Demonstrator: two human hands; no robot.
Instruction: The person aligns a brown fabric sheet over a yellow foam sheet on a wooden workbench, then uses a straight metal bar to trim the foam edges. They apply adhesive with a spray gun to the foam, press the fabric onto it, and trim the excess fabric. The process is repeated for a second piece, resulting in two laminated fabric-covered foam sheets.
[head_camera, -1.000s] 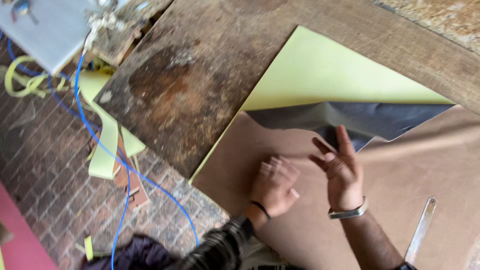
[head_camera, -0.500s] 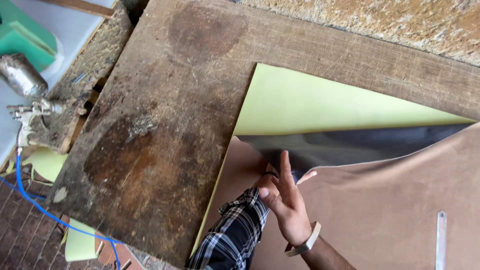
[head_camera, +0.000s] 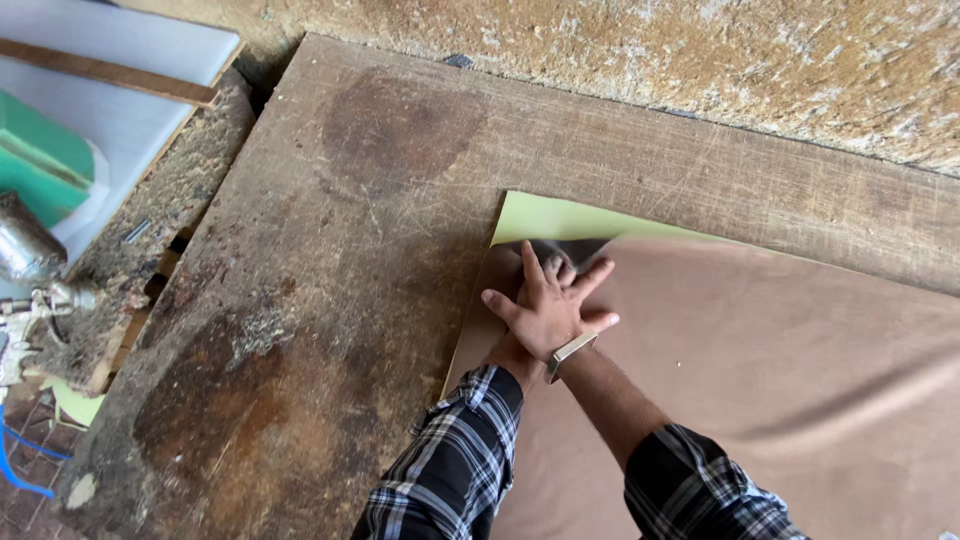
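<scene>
I saw both hands stacked on the brown sheet (head_camera: 760, 380), near its far-left corner. The right hand (head_camera: 552, 305) lay on top, palm down, fingers spread flat, gripping nothing. The left hand (head_camera: 512, 352) sat beneath it and was mostly covered; I could not tell whether it was flat or curled. A metal wristband (head_camera: 571, 351) crossed the right wrist.

The brown sheet lay over a pale green board (head_camera: 560, 216), which showed only as a strip beyond the fingertips. Both rested on the worn wooden table (head_camera: 330, 250) that extended left of the hands.

Handling judgement: the sheet appeared thin, limp and light, with soft ripples to the right of the hands. It would likely drape and crease, so the free corner just ahead of the fingers looked the best hold.

A dark patch (head_camera: 545, 250) at that corner was hard to identify. The sheet's right and near edges were cut off.
</scene>
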